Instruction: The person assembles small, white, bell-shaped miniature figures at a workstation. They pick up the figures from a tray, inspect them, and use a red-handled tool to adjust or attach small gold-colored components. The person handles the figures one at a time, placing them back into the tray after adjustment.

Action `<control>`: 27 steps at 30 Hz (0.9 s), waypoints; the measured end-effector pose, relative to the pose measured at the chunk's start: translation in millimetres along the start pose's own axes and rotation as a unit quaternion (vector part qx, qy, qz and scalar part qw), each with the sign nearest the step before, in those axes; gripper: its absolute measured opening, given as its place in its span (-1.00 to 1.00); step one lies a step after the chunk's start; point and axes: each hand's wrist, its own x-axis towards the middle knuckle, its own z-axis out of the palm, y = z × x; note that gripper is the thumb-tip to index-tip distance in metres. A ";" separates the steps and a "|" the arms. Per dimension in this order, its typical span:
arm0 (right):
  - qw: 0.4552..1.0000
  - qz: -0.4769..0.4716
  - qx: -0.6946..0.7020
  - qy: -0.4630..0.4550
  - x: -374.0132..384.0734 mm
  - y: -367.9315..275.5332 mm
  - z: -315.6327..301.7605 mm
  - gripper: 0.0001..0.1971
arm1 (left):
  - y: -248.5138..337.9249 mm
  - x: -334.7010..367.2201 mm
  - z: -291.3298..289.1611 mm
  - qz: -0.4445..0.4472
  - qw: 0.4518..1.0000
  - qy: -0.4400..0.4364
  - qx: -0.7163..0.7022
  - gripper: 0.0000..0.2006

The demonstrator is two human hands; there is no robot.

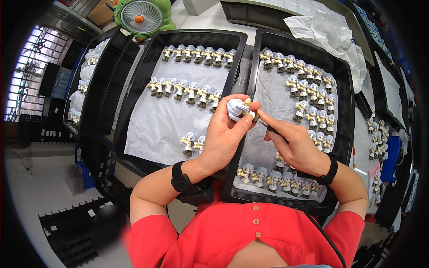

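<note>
My left hand is closed around a small figurine with pale hair, a white outfit and dark feet, held lying on its side above the gap between two trays. In my right hand is a thin dark pen-like tool, pinched between thumb and fingers. Its tip reaches the figurine's lower part; whether it touches cannot be made out. Matching figurines stand in rows in the left black tray and the right black tray, both lined with white paper.
A green fan stands beyond the left tray. Crumpled white paper lies past the right tray's far edge. Stacked black trays with more figurines rise at the left. More figurines and a blue object are on the right.
</note>
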 end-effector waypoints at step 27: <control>0.969 -0.119 -0.207 -0.066 -7.5 -9.7 0.4 -0.45 | 5.4 1.2 0.2 -0.015 0.999 0.013 -0.026 -0.67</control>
